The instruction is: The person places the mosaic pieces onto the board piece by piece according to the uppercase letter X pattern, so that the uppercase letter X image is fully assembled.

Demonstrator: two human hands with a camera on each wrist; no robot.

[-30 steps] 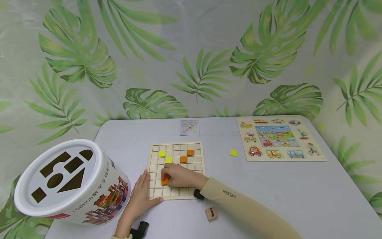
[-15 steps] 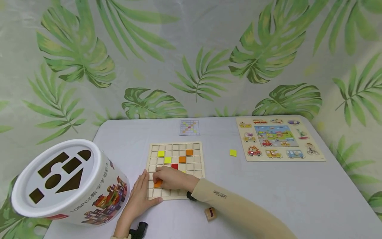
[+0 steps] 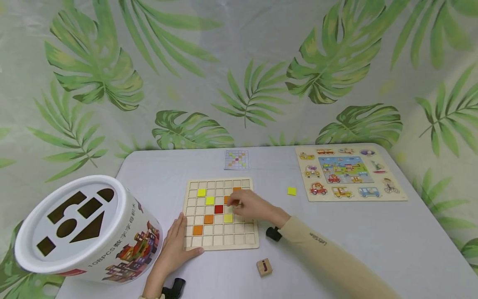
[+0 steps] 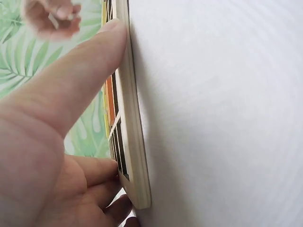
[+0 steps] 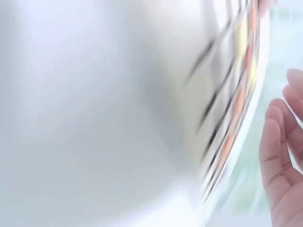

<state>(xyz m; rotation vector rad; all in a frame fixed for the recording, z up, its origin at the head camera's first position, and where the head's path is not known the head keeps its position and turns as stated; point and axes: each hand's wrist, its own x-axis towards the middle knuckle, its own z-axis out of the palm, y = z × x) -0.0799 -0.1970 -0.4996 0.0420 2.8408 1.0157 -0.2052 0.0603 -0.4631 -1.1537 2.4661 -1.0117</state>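
On the table lies a square wooden grid board point(image 3: 224, 239). My left hand point(image 3: 174, 236) touches its left edge with straight fingers, and the thumb lies at its front edge. The left wrist view shows that thumb point(image 4: 90, 71) against the board's side. Over the right part of the board hovers my right hand point(image 3: 257, 204), fingers loosely bent, with nothing seen between them in the right wrist view. A red tile point(image 3: 218, 209) sits mid-grid. Yellow tiles point(image 3: 210, 200) and orange tiles point(image 3: 197, 230) run diagonally out from it; two orange ones are partly hidden behind my right hand.
Right of the board lies a loose yellow tile point(image 3: 291, 191). A pattern card point(image 3: 237, 160) is behind the board. A vehicle picture puzzle point(image 3: 351, 193) lies at the back right, a white lidded bucket point(image 3: 89, 232) stands left, and a letter block point(image 3: 264, 267) sits in front.
My right hand set an orange tile into a lower-left cell, let go and moved up and right across the board. My left hand stays at the board's edge.
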